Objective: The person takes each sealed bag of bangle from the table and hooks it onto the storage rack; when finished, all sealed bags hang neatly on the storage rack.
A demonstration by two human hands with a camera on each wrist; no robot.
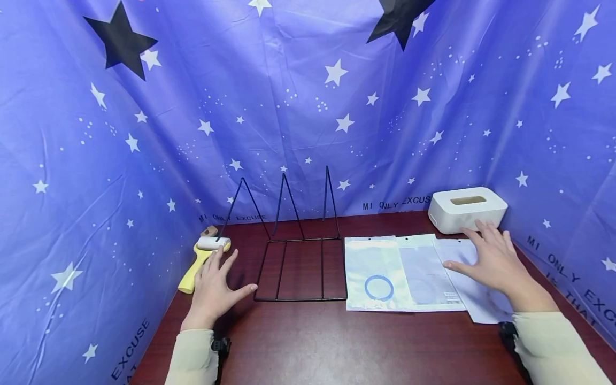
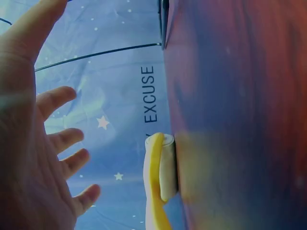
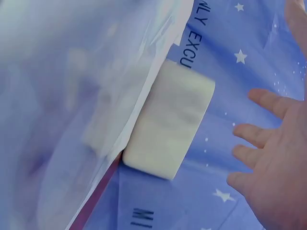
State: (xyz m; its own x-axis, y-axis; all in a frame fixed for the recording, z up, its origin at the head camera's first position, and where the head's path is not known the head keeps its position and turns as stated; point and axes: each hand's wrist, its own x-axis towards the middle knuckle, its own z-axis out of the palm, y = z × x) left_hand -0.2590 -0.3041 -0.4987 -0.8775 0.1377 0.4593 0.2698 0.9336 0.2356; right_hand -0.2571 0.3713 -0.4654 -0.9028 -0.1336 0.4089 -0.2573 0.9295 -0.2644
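My left hand [image 1: 212, 289] hovers at the left of the table with fingers spread and holds nothing. Close by it lies a yellow-handled lint roller [image 1: 192, 270] with a white roll; the left wrist view shows the lint roller [image 2: 156, 182] beyond the fingertips. My right hand [image 1: 493, 262], also spread and holding nothing, is over the rightmost of several clear plastic sleeves [image 1: 462, 278]. A white tissue box [image 1: 443, 214] stands just behind its fingers. Between the hands is a black wire rack [image 1: 300, 299] with upright triangular dividers. A blue ring [image 1: 378, 287] lies on the leftmost sleeve.
A small brown object [image 1: 209, 231] sits behind the lint roller. Blue star-patterned curtains [image 1: 308, 117] enclose the dark red table [image 1: 327, 347] at the back and both sides. The rack's dividers rise close to the back curtain.
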